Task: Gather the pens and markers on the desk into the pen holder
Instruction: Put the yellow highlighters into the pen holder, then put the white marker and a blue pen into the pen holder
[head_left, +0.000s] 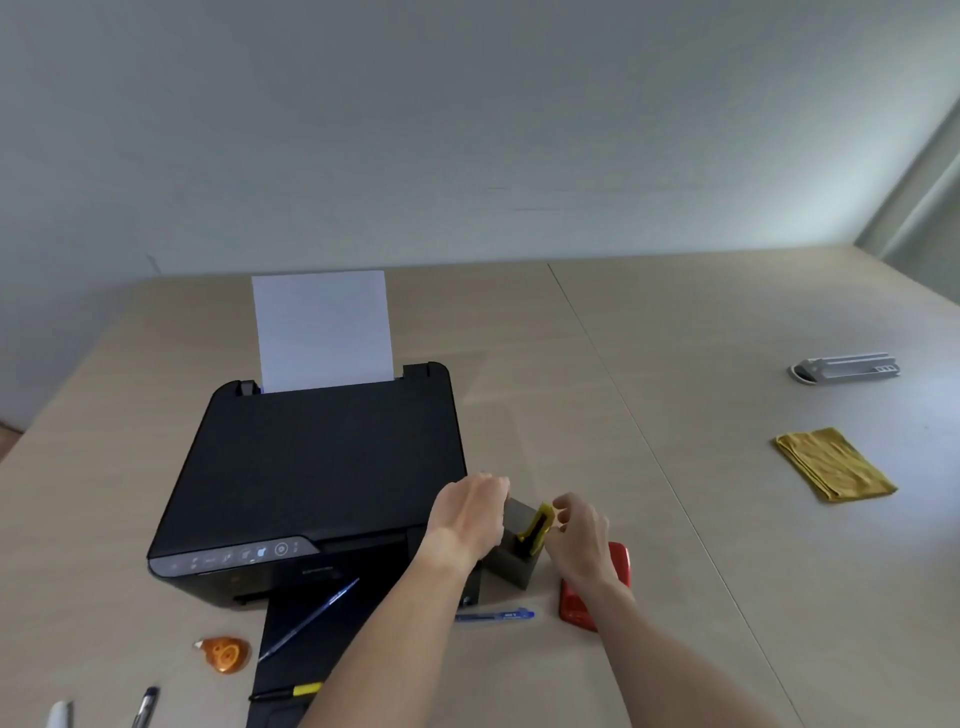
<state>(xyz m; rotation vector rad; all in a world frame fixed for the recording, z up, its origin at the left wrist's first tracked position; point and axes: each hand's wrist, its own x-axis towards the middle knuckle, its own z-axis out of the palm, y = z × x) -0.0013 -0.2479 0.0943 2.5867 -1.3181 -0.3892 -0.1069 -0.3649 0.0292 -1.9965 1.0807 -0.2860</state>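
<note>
A dark grey square pen holder (511, 564) stands on the desk right of the printer. My left hand (470, 512) grips its far left rim. My right hand (579, 540) pinches the top of a yellow marker (537, 527) that leans into the holder's opening. A blue pen (496, 616) lies on the desk in front of the holder. Another blue pen (311, 618) rests on the printer's output tray. A black and yellow marker (288, 692) lies further down that tray. A dark pen (145, 706) and a white marker (60, 716) sit at the bottom left edge.
A black printer (322, 467) with upright white paper (322, 330) fills the left middle. An orange tape dispenser (224, 653) lies front left. A red phone (597, 587) sits under my right wrist. A yellow cloth (834, 464) and a white stand (847, 368) lie far right.
</note>
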